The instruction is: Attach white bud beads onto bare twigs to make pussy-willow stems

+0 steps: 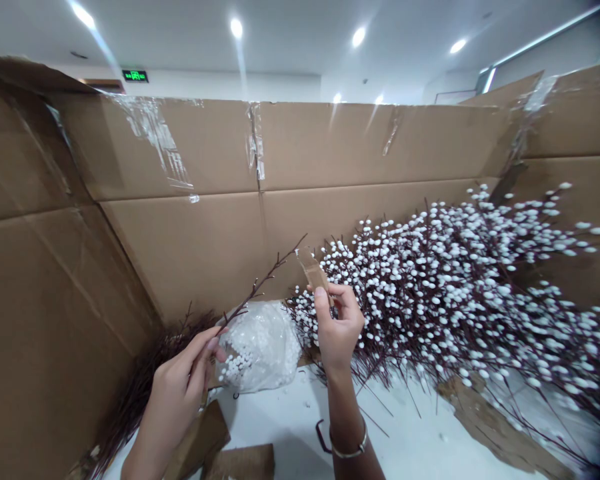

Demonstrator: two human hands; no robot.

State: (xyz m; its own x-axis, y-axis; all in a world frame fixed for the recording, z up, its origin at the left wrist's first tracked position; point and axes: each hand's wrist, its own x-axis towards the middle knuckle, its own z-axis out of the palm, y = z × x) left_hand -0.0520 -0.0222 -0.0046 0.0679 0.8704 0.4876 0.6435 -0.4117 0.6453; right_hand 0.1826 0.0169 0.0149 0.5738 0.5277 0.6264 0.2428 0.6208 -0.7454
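My left hand (185,377) pinches the lower end of a bare dark-brown twig (260,283) that slants up to the right. My right hand (337,327), fingers closed, holds a small strip of brown cardboard (313,270) close to the twig's tip. A bracelet (350,450) circles my right wrist. Just below both hands lies a clear plastic bag of small white beads (260,347) on the white table.
A big heap of twigs studded with white beads (460,287) fills the right side. Bare twigs (145,380) are piled at the left. Tall taped cardboard walls (205,193) enclose the table on three sides. Cardboard scraps (490,420) lie on the white tabletop (410,447).
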